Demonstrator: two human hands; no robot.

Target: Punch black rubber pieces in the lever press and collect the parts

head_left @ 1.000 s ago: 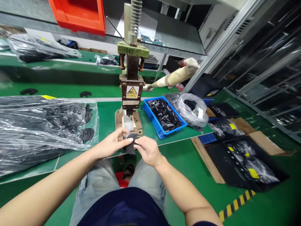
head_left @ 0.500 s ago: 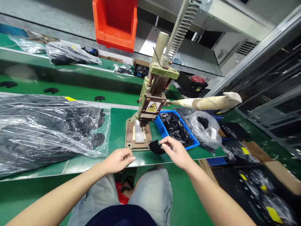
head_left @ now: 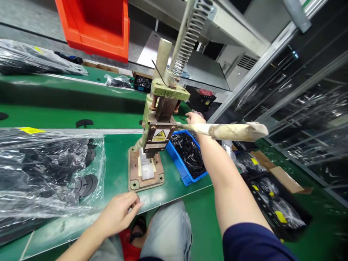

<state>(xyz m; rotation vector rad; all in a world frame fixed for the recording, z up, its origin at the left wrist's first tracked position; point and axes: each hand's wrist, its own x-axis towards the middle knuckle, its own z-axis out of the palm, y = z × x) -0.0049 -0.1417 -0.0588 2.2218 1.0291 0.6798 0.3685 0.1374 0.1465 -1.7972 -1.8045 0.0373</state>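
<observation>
My left hand (head_left: 119, 214) lies at the front edge of the green worktable (head_left: 116, 159), fingers curled in and nothing showing in them. Beside it stands a green hand press (head_left: 160, 127) with a warning label and a wrapped lever (head_left: 233, 131). On its base (head_left: 133, 165) sits a pale block (head_left: 147, 170) under the ram. My right arm stretches over the blue bin (head_left: 178, 165) of small black parts (head_left: 189, 152). Beyond the lever, my right hand (head_left: 196, 119) is partly hidden, its visible fingers extended; no black piece shows in it.
Clear plastic bags of flat black curved pieces (head_left: 87, 185) cover the left of the table. One loose black piece (head_left: 84, 123) lies on the green strip behind. An orange bin (head_left: 98, 43) hangs above. Bagged parts (head_left: 285, 210) lie at the right.
My right hand has moved from the table's front edge far forward, past the blue bin. The black piece it held is out of sight. The view has shifted to the right.
</observation>
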